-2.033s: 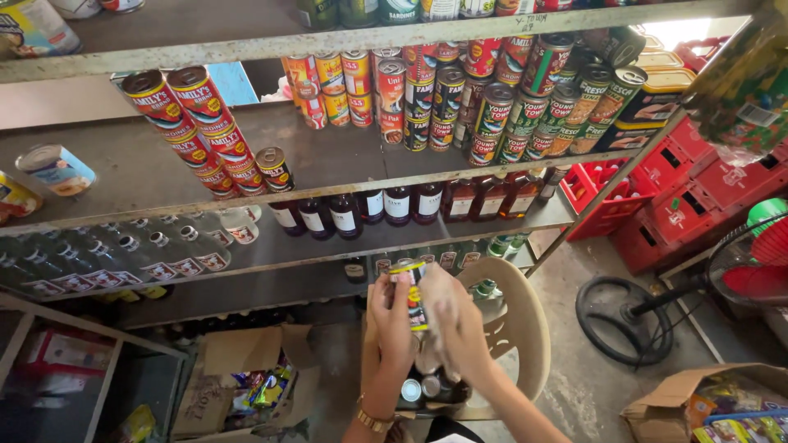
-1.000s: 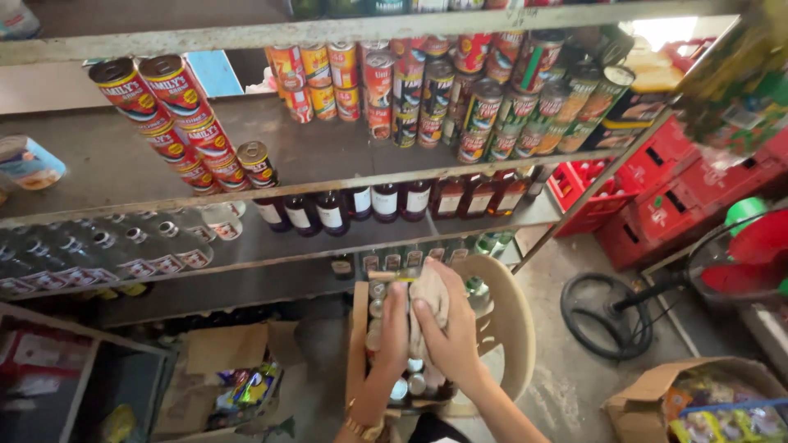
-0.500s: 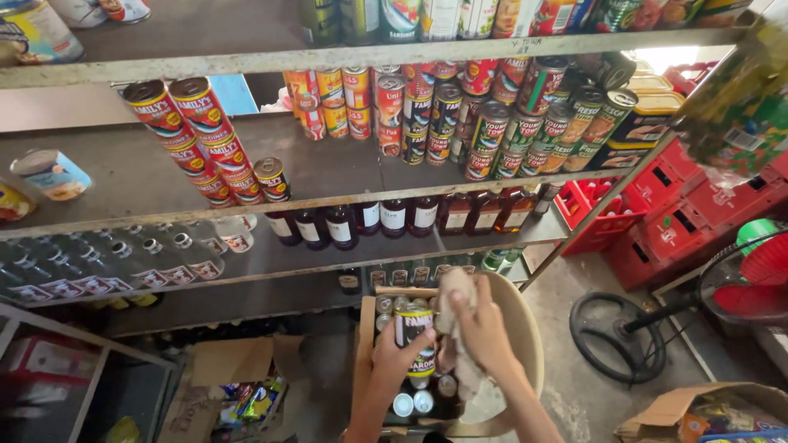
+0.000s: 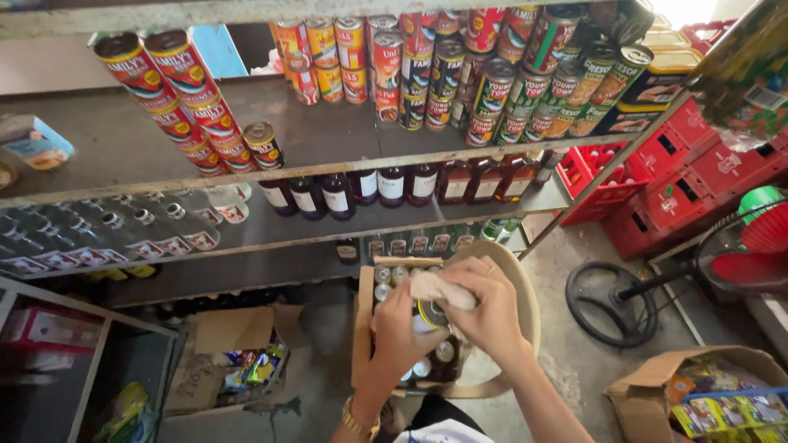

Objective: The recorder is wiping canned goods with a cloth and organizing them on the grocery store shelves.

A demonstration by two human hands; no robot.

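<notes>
My left hand [image 4: 400, 328] grips a tin can [image 4: 428, 313] from the side, holding it over an open cardboard box [image 4: 362, 328] of several cans that rests on a beige plastic chair [image 4: 525, 305]. My right hand [image 4: 488, 308] presses a pale crumpled cloth [image 4: 439, 290] onto the top of the can. Most of the can is hidden by my fingers and the cloth. A gold watch is on my left wrist.
Metal shelves [image 4: 328, 139] ahead carry rows of stacked cans [image 4: 492, 82], dark sauce bottles [image 4: 386, 187] and clear bottles [image 4: 123, 230]. Red crates [image 4: 689, 172] stand at right beside a floor fan [image 4: 739, 246]. Open cardboard boxes of packets lie on the floor, one at left [image 4: 238, 361], one at right [image 4: 698, 394].
The can came down from chest height towards the box. My right hand brought the cloth onto its top and now rubs it.
</notes>
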